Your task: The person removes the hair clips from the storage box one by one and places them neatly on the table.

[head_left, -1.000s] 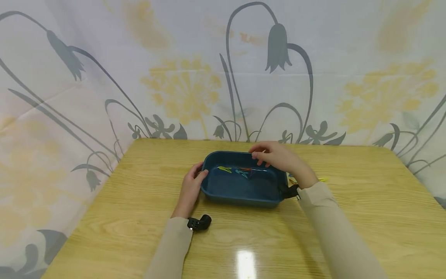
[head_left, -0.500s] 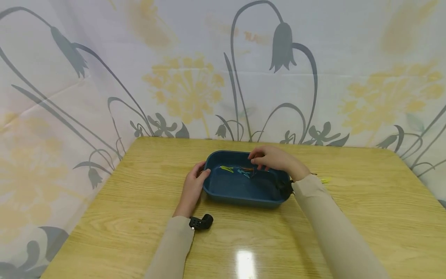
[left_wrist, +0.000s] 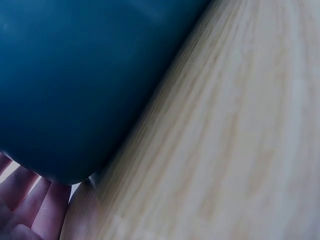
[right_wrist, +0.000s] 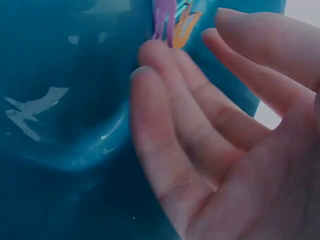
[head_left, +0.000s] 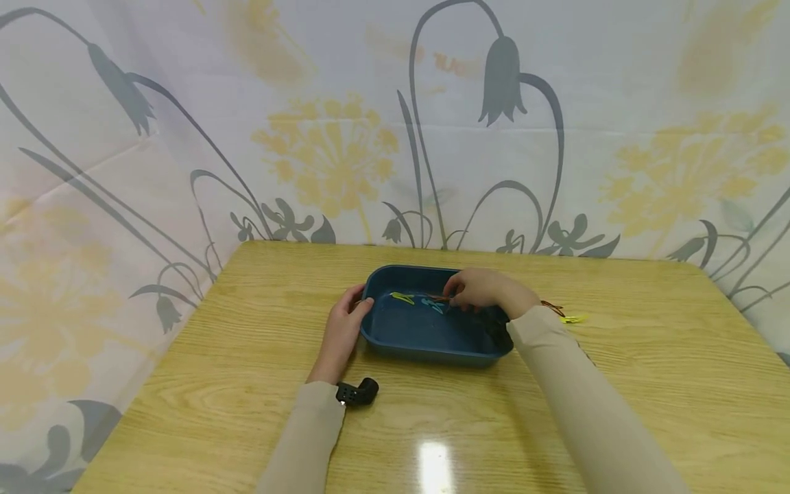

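Note:
A blue rectangular tray (head_left: 432, 351) rests on the wooden table. My left hand (head_left: 339, 326) grips its left end, thumb over the rim and fingers along the outside wall. Inside lie a yellow hair clip (head_left: 402, 298), a teal hair clip (head_left: 433, 305) and an orange hair clip (right_wrist: 186, 29). My right hand (head_left: 484, 288) reaches down into the tray's right half, fingertips at the clips. In the right wrist view a purple hair clip (right_wrist: 164, 20) lies just beyond the fingertips, and thumb and fingers stand apart with no clip visibly held.
On the table (head_left: 642, 384), right of the tray, lie a yellow clip (head_left: 574, 319) and an orange-and-dark clip (head_left: 552, 307), partly behind the right sleeve (head_left: 574, 370). A flower-patterned cloth (head_left: 333, 158) hangs behind the table.
My right hand has come down from above the tray's far rim to the clips inside. The left hand stays on the tray's left end. More of the clips outside now shows.

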`<state>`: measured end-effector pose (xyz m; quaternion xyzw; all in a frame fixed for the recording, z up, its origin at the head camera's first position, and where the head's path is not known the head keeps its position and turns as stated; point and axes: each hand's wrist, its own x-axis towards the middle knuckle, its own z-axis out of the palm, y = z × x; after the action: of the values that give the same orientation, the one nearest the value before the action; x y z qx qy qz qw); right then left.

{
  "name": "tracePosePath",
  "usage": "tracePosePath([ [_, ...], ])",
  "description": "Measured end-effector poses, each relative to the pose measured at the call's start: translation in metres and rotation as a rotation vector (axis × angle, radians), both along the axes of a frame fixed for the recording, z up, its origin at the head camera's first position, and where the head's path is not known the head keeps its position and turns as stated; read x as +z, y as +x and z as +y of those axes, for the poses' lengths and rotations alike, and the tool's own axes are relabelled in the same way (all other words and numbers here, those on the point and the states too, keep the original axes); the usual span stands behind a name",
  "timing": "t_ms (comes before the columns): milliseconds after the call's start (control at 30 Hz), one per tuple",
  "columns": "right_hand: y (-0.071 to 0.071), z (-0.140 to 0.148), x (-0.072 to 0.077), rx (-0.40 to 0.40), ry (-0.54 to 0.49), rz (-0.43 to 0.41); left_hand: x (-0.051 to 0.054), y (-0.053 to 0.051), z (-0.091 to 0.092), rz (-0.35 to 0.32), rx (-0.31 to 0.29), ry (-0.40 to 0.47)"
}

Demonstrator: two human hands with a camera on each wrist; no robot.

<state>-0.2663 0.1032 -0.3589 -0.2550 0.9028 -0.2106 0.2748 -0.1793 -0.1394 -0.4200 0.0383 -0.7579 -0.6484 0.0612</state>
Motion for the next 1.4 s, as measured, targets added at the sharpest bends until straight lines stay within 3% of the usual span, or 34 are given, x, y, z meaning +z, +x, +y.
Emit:
tracePosePath([
  [67, -0.001, -0.001, -0.002, 0.003, 0.031, -0.003, 0.008, 0.004, 0.002, -0.003, -0.01, 0.013],
  [567, -0.007, -0.002, -0.013, -0.026, 0.051, -0.066, 0.008, 0.005, 0.001, -0.001, -0.016, 0.033],
  [767, -0.007, -0.002, -0.017, -0.08, 0.051, -0.079, 0.009, 0.004, 0.002, -0.005, -0.024, 0.039],
  [867, -0.007, -0.003, -0.018, -0.091, 0.049, -0.084, 0.006, 0.001, 0.001, -0.003, -0.022, 0.042],
  [1100, -0.007, -0.005, -0.019, -0.078, 0.069, -0.038, -0.014, -0.012, -0.003, 0.009, -0.003, 0.059],
  [1400, -0.006, -0.004, -0.023, -0.055, 0.07, 0.011, -0.019, -0.012, -0.003, 0.015, 0.01, 0.036],
])
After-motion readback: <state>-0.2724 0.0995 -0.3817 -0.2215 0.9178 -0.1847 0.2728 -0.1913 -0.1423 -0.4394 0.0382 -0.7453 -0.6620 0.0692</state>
